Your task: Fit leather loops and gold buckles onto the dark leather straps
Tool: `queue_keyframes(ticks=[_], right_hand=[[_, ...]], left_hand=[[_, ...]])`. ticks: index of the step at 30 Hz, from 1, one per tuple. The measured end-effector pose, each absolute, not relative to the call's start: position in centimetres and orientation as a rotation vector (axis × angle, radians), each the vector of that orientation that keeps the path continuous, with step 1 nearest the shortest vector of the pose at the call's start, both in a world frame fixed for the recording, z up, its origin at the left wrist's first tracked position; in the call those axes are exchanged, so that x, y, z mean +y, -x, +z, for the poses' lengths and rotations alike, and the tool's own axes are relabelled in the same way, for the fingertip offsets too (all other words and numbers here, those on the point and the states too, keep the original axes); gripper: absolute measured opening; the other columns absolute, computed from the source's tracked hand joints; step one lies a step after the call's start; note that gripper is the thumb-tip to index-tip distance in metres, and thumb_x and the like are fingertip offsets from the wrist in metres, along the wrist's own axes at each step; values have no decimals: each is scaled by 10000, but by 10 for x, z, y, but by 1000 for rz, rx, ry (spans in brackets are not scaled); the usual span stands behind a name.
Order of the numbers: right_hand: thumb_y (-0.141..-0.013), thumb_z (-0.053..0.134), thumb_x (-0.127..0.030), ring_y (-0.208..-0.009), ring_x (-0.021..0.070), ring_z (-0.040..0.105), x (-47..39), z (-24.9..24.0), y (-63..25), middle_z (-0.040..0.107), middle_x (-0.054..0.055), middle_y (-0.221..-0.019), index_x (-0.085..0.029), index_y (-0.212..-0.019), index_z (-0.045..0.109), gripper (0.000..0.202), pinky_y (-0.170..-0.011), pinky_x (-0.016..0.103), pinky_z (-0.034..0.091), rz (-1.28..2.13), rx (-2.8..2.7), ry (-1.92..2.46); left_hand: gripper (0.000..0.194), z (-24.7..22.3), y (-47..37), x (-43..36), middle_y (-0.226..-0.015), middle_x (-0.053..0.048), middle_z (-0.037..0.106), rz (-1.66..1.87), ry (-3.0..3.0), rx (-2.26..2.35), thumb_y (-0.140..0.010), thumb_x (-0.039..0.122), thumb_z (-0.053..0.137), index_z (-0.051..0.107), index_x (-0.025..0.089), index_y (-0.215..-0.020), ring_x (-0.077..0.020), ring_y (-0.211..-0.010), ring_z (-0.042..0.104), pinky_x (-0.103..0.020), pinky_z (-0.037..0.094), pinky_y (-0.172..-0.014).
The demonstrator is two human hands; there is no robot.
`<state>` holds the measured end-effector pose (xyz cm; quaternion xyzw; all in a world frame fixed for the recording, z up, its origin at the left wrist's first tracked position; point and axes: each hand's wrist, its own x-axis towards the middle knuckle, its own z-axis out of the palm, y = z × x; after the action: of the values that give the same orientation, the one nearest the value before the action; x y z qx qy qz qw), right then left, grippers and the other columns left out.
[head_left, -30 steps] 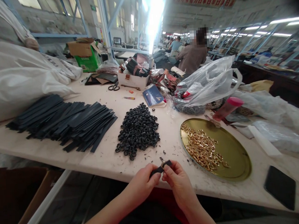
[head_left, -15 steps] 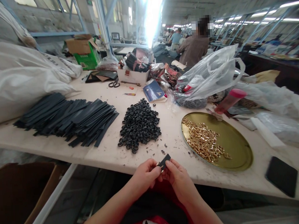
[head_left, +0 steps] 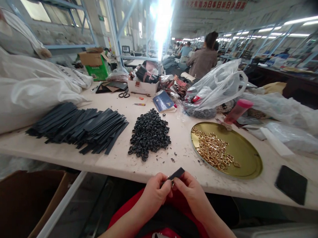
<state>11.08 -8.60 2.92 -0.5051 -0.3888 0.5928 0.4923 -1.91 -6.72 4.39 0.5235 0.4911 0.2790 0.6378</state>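
Just in front of the table edge, my left hand (head_left: 157, 190) and my right hand (head_left: 190, 189) meet around a dark strip (head_left: 177, 173) with a small gold buckle (head_left: 172, 182) on it. Both hands have their fingers pinched on the strip, which partly hides behind them. Beyond them lies a heap of small black loops (head_left: 149, 133). Long dark strips (head_left: 96, 127) are piled to the left. On the right, a round gold tray (head_left: 245, 157) holds many gold buckles (head_left: 214, 150).
A black flat pad (head_left: 291, 184) lies at the right edge. Farther back are scissors (head_left: 124, 94), a blue booklet (head_left: 163, 100), a white box (head_left: 143, 87), a clear plastic bag (head_left: 215, 88) and a pink-lidded bottle (head_left: 237, 111). An open carton (head_left: 54, 193) stands lower left. A person (head_left: 203, 59) sits beyond.
The view has tilted up and shifted slightly. In my hands the dark strip has turned to lie flatter, and my right fingers have moved along it toward its far end.
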Motion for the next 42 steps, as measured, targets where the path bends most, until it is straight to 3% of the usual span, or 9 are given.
queue_keyframes(ticks=[4, 10, 16, 18, 26, 29, 32, 36, 42], right_hand=[[-690, 645, -339, -599, 145, 502, -90, 24, -112, 568, -4, -632, -190, -671, 574, 166, -581, 253, 404, 1044, -1174, 1380], [-749, 585, -369, -620, 145, 546, -89, 25, -112, 610, 9, -709, -175, -811, 563, 204, -644, 294, 432, 1589, -884, 1172], [-704, 613, -280, -635, 158, 505, -85, 19, -116, 559, 0, -664, -209, -677, 568, 88, -589, 263, 401, 964, -1263, 1409], [-698, 608, -257, -610, 151, 487, -82, 16, -118, 539, -8, -634, -211, -646, 558, 85, -566, 257, 384, 909, -1311, 1448], [-733, 600, -357, -623, 136, 498, -51, 11, -128, 564, -17, -643, -183, -699, 552, 183, -588, 244, 377, 1526, -1129, 1277], [-784, 527, -404, -646, 148, 515, -26, 15, -138, 570, -5, -647, -180, -712, 580, 241, -615, 257, 385, 1566, -1315, 1209], [-820, 454, -410, -639, 162, 519, 17, 11, -151, 561, 5, -633, -184, -745, 602, 281, -609, 274, 387, 1336, -1473, 1354], [-749, 543, -269, -696, 177, 515, 80, -9, -157, 571, 25, -769, -207, -766, 618, 100, -678, 301, 377, 758, -1602, 1593], [-685, 586, -191, -698, 181, 487, 101, -23, -154, 539, 29, -737, -211, -632, 592, 57, -700, 304, 365, 781, -1578, 1580]], left_hand=[[216, 42, 18, -73, -460, 68, 426, 670, -1238, 1178, -767, 341, 429, 440, 178, -626, -59, -390, 336, -187, 247, -403], [223, 39, 16, -75, -459, 68, 409, 692, -1215, 1153, -781, 342, 423, 447, 176, -635, -68, -416, 331, -197, 267, -445], [237, 30, 16, -72, -543, 45, 451, 710, -1306, 1191, -807, 334, 420, 446, 175, -633, -96, -525, 416, -208, 323, -520], [232, 27, 17, -70, -572, 39, 466, 684, -1380, 1246, -809, 333, 423, 449, 177, -641, -107, -564, 435, -213, 326, -536], [235, 26, 26, -28, -527, 53, 519, 429, -1385, 1218, -738, 390, 534, 444, 180, -679, -94, -459, 436, -200, 307, -451], [251, 21, 26, -10, -585, 55, 547, 511, -1274, 1125, -735, 358, 536, 459, 172, -885, -88, -435, 459, -193, 340, -439], [251, 12, 24, 4, -609, 50, 544, 573, -1309, 1054, -779, 319, 478, 491, 170, -980, -84, -482, 478, -187, 373, -486], [252, -6, 21, 17, -489, 72, 452, 590, -1252, 1151, -810, 379, 400, 525, 159, -820, -62, -370, 361, -169, 277, -380], [287, -15, 23, 30, -435, 93, 418, 606, -1159, 1262, -790, 404, 408, 507, 155, -895, -59, -320, 304, -167, 229, -335]])
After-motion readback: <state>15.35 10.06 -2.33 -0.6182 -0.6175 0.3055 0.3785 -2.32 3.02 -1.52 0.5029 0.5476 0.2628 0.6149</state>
